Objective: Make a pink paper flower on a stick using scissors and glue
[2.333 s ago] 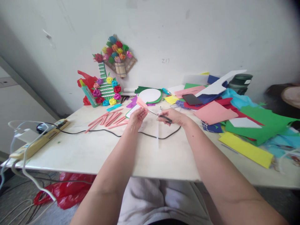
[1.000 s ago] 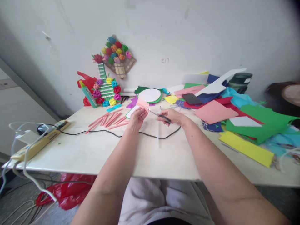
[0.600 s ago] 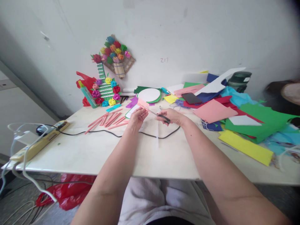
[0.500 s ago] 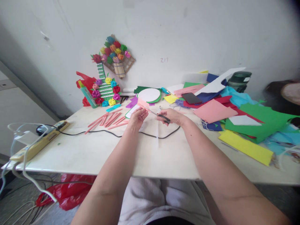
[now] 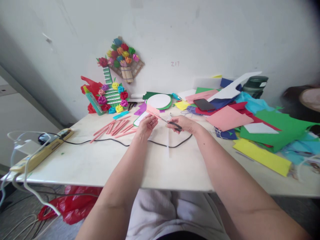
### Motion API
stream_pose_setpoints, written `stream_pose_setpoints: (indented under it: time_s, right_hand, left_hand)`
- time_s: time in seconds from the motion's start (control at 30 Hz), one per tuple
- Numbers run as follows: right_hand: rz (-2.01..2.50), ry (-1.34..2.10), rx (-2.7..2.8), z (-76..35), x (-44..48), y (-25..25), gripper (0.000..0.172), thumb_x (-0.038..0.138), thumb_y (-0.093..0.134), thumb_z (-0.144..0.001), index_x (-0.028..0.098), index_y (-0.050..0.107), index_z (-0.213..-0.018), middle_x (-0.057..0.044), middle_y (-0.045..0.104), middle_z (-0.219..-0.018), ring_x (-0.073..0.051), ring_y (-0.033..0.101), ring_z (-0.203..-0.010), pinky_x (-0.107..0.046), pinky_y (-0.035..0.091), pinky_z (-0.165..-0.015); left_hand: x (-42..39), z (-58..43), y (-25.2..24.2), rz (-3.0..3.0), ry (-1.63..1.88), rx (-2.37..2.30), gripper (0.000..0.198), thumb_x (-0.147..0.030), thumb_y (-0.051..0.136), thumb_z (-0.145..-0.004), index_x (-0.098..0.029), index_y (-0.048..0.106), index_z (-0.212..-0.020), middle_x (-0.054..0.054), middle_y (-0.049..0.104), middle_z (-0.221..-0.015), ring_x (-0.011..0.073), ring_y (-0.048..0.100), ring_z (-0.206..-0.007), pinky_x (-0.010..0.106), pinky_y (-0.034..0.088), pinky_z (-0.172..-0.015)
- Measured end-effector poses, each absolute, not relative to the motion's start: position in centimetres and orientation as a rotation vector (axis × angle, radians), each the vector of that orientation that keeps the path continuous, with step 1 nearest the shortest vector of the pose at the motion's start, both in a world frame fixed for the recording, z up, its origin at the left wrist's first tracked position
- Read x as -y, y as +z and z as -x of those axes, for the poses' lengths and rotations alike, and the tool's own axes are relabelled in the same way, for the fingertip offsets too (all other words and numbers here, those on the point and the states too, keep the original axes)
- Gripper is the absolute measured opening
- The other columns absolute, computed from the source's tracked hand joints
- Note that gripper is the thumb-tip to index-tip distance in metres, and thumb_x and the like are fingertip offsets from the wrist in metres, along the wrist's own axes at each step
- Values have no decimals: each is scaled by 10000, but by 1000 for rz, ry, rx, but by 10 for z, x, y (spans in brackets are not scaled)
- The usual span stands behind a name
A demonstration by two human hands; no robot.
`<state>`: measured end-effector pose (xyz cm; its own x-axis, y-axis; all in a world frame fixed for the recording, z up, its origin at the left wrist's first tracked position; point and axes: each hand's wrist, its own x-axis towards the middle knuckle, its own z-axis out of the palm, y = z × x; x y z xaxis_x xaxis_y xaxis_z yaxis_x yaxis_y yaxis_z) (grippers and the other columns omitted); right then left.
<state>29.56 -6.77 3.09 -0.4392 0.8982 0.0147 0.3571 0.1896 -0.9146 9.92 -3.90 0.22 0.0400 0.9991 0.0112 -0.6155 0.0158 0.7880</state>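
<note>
Bench, white and flat-topped (image 5: pixel 105 160), lies under both hands. Right hand (image 5: pixel 183 124) grip is clenched on black-handled metal scissors (image 5: pixel 168 122). Left hand (image 5: pixel 147 124) grip pinches small pink paper piece (image 5: pixel 152 110) just above the bench, scissor blades touching its edge.

Along your left, a power strip (image 5: pixel 40 151) lies at the edge of the desk (image 5: pixel 82 163), and a black cable (image 5: pixel 100 140) runs from it across the top. Beyond the cable you have a loose bunch of pink rolled sticks (image 5: pixel 115 127). A stepped craft piece with paper roses (image 5: pixel 112 96) leans against the wall, with a paper bouquet (image 5: pixel 123 58) above it. A white disc (image 5: pixel 158 101) lies on green paper near the wall. To your right, a dark phone (image 5: pixel 204 104) rests on piled sheets, near a pink sheet (image 5: pixel 228 118), a green sheet (image 5: pixel 280 131) and a yellow strip (image 5: pixel 261 156). A red bag (image 5: pixel 67 203) lies under the desk.
</note>
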Motion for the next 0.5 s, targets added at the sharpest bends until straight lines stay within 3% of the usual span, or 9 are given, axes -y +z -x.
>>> stream_pose_setpoints:
  time_s: [0.5]
  right_hand:
    - [1148,1248,1857,-294,71,34,345,419,720,-653,113,585,-737,33,517,-470,-37,429,-343,-154,300,-321]
  left_hand:
    - [37,-99,0,-735,1442,-648,221,-50,603,-623,-143,571,-821,12,661,-682,112,643,-635,243,515,-718]
